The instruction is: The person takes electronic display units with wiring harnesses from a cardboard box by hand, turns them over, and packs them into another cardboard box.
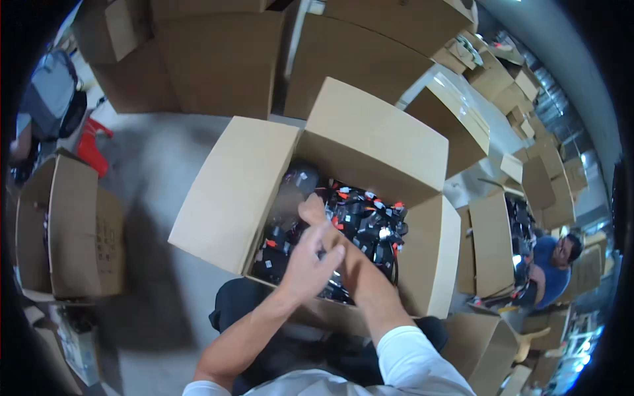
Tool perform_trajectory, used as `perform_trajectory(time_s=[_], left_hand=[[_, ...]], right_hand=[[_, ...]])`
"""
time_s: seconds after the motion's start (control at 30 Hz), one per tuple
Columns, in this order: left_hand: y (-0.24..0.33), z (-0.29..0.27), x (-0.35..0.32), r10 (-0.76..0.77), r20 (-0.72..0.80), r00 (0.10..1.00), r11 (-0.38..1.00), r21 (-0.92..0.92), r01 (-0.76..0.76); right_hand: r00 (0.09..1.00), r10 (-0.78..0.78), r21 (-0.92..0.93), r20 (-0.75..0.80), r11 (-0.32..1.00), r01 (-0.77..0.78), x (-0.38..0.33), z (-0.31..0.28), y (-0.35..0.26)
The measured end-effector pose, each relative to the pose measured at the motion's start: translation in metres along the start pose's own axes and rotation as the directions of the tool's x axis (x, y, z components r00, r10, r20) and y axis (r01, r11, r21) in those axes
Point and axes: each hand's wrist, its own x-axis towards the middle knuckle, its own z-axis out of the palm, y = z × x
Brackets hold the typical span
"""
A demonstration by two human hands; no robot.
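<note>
An open cardboard box (432, 261) stands before my knees, its flaps folded out. Inside lie many black parts (350, 224) with red and white connectors and thin cables. My right hand (313, 210) reaches into the box's left half, over the parts; its fingers are blurred and mostly hidden, so any hold cannot be made out. Close by its wrist, a rounded black part (302, 177) sits in the box's far left corner. My left hand (312, 259) hovers over the near side beside my right forearm, thumb and fingers apart, with nothing visible in it.
Another cardboard box (76, 228) stands at the left, near a red object (94, 146) on the grey floor (155, 155). Large cartons (211, 63) line the far side. At the right, a person in blue (553, 267) sits by an open box (492, 244) of black parts.
</note>
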Motion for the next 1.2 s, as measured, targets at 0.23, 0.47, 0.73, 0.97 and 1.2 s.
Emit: perform_trajectory(time_s=[0.23,0.47,0.73,0.97,1.2], left_hand=[[-0.026,-0.01,-0.007,-0.165,0.038,0.986,0.977,0.144,0.158],[-0.048,0.16,-0.074,-0.296,0.618,0.728,0.591,0.718,-0.368],[-0.101,0.291,-0.135,-0.414,0.549,0.726,0.37,0.831,-0.416],[-0.093,0.341,-0.151,-0.496,0.43,0.754,0.311,0.899,-0.309],[-0.089,0.369,-0.146,-0.531,0.392,0.752,0.306,0.916,-0.261]], right_hand=[[0.575,-0.726,0.058,0.376,0.638,0.768,-0.141,-0.305,0.083],[0.933,-0.316,0.246,-0.172,0.903,0.351,-0.423,-0.766,0.384],[0.488,0.794,0.596,-0.362,0.6,-0.534,-0.696,-0.746,0.966],[0.27,0.888,0.276,-0.373,0.384,-0.881,-0.738,-0.524,1.108],[0.207,0.853,0.323,-0.48,0.391,-0.862,-0.75,-0.479,1.158]])
